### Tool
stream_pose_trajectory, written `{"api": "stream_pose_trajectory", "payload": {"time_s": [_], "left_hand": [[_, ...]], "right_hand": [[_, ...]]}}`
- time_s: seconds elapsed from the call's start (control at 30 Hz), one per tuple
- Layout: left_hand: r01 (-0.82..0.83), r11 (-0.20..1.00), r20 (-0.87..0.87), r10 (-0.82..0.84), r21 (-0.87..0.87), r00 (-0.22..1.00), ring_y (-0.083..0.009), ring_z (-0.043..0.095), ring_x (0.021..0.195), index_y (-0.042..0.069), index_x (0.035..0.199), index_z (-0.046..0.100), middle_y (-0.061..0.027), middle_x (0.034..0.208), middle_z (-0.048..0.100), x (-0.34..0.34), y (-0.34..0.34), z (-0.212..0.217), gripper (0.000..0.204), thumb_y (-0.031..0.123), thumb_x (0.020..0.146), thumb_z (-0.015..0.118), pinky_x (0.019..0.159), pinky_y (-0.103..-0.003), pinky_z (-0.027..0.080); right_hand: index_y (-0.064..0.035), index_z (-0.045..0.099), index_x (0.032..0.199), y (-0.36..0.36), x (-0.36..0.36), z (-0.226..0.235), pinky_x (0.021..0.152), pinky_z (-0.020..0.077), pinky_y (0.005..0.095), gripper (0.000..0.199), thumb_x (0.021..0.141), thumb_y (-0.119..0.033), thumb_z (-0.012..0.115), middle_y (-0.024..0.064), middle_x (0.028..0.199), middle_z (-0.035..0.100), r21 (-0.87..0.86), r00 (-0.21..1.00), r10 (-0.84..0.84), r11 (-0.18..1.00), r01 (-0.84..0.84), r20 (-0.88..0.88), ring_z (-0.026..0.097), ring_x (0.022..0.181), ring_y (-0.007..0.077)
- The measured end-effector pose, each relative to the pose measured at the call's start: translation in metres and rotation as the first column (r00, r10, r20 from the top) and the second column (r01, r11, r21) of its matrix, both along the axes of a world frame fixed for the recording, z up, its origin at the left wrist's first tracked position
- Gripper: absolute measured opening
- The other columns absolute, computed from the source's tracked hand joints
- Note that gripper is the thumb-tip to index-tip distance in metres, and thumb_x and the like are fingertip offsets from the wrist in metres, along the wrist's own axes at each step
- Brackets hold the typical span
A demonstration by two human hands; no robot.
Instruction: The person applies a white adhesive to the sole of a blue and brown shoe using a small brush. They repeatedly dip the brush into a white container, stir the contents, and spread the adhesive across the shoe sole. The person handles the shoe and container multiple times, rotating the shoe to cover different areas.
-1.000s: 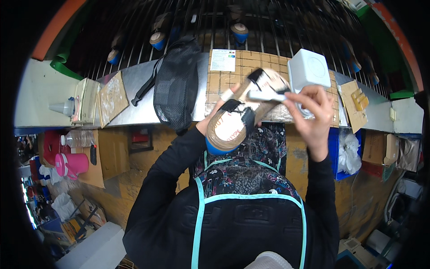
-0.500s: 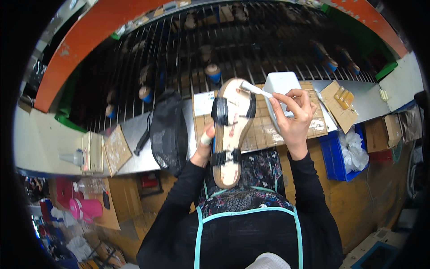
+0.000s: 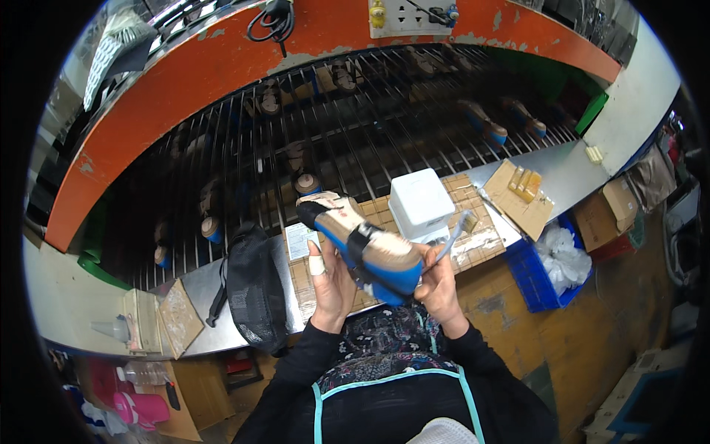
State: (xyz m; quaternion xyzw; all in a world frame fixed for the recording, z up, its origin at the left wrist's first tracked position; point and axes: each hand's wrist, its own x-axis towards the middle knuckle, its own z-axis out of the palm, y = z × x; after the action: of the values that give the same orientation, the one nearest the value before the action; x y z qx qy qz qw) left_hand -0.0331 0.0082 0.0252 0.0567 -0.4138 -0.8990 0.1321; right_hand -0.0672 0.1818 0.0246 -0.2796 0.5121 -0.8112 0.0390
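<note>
A sandal with black straps, fitted on a blue last, is held tilted in front of me, its near end blurred. My right hand grips that near end. The same hand also holds a thin brush with a pale handle, pointing up and away. My left hand is beside the sandal's left side with its fingers apart, one of them wrapped in white tape. Whether it touches the sandal is hard to see. Just beyond stands a white square container on a taped brown board.
A rack of metal bars carries several sandals on lasts under an orange frame. A black mesh bag lies at the left. Cardboard with yellow blocks and a blue crate holding white plastic are at the right.
The sandal has turned from upright to tilted, its near end swinging right. My right hand has come down from the far end to grip it, brush still held. My left hand's fingers have opened.
</note>
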Motion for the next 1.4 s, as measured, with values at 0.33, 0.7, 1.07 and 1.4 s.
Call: {"api": "stream_pose_trajectory", "payload": {"time_s": [0.33, 0.7, 1.07, 1.4], "left_hand": [[0.216, 0.902, -0.122, -0.279, -0.374, 0.952, -0.0238, 0.050, 0.122, 0.012, 0.154, 0.008, -0.0170, 0.141, 0.041, 0.019, -0.025, 0.027, 0.087, 0.043, 0.092, 0.060, 0.106, -0.041, 0.037], [-0.155, 0.850, 0.142, 0.258, -0.504, 0.956, -0.0208, 0.062, 0.103, 0.003, 0.143, 0.041, -0.0157, 0.117, 0.062, 0.195, -0.133, 0.023, 0.060, 0.020, 0.089, 0.062, 0.092, -0.034, 0.048], [0.103, -0.203, -0.220, 0.954, -0.974, -0.205, -0.0334, 0.067, 0.084, 0.003, 0.105, 0.070, -0.0198, 0.088, 0.069, 0.285, -0.352, -0.070, 0.031, 0.026, 0.084, 0.066, 0.077, -0.041, 0.051], [0.620, -0.150, -0.234, 0.971, -0.770, -0.055, -0.0413, 0.066, 0.082, 0.000, 0.100, 0.064, -0.0240, 0.090, 0.068, 0.332, -0.486, -0.151, 0.037, 0.035, 0.090, 0.057, 0.072, -0.049, 0.052]], "right_hand": [[-0.0019, 0.051, 0.130, 0.050, -0.094, 0.012, 0.096, 0.0494, 0.0411, 0.045, 0.092, -0.024, 0.062, 0.0136, 0.130, 0.057, -0.218, 0.866, 0.068, 0.975, 0.048, 0.496, 0.057, 0.116, 0.0256], [-0.0037, 0.061, 0.095, 0.077, -0.345, -0.002, 0.072, 0.0524, 0.0392, 0.036, 0.079, -0.030, 0.079, 0.0109, 0.095, 0.066, 0.307, 0.788, -0.581, 0.802, 0.512, 0.203, 0.065, 0.087, 0.0196], [0.0070, 0.048, 0.108, 0.046, -0.409, -0.099, 0.066, 0.0433, 0.0329, 0.069, 0.065, -0.027, 0.090, 0.0079, 0.085, 0.054, 0.540, 0.735, -0.440, 0.499, 0.678, -0.516, 0.049, 0.073, 0.0195], [0.0028, 0.054, 0.109, 0.056, -0.337, -0.054, 0.086, 0.0485, 0.0424, 0.058, 0.074, -0.036, 0.077, 0.0239, 0.107, 0.062, 0.719, 0.689, -0.387, 0.088, 0.690, -0.613, 0.062, 0.102, 0.0388]]}}
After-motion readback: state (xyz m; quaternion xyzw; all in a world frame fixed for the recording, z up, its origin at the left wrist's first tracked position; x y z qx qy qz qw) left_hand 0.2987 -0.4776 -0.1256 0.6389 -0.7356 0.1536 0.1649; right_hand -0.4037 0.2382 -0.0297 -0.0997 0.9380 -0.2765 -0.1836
